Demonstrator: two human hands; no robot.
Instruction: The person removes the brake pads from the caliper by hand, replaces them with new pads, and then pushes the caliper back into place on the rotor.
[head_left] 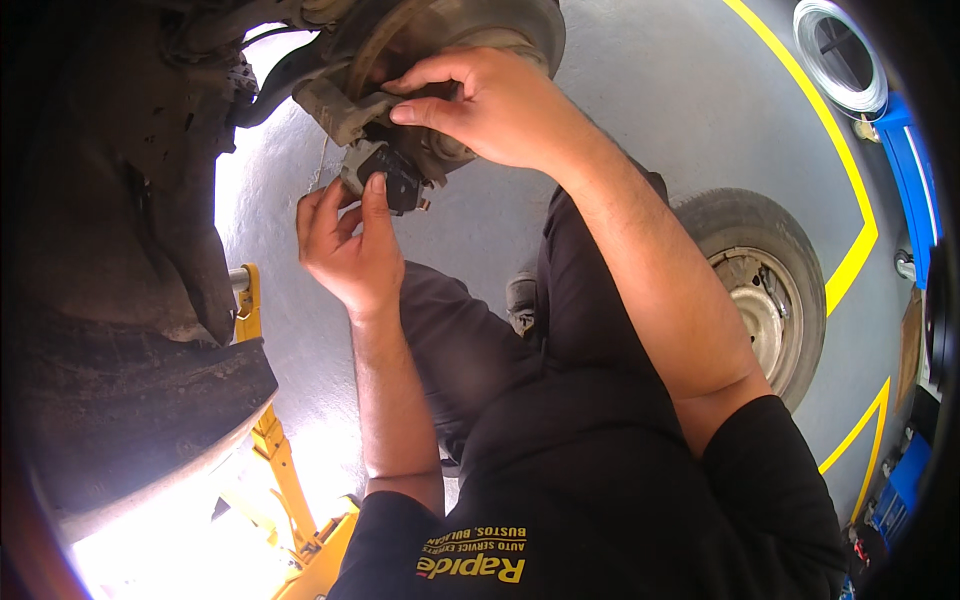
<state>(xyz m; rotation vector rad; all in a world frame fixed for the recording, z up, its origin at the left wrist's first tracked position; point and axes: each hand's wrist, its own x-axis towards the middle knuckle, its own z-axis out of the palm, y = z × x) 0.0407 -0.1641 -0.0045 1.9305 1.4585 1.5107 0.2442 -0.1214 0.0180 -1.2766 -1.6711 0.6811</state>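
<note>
Under the car, the brake disc (405, 40) shows at the top, with a rusty metal caliper bracket (340, 108) beside its lower edge. My left hand (350, 240) grips a dark brake pad (398, 180) just below the bracket, thumb on its black face and fingers behind it. My right hand (500, 105) reaches in from the right, its thumb and forefinger closed at the bracket's end. The other fingers of that hand are curled and partly hidden. Whether the pad touches the bracket is hard to see.
The dark wheel-arch liner (120, 230) hangs on the left. Below it stands a yellow jack (285, 465). A removed wheel (765, 300) lies on the grey floor to my right, near yellow lines (855, 260). Blue equipment (910, 165) and a coil of wire (840, 55) are at far right.
</note>
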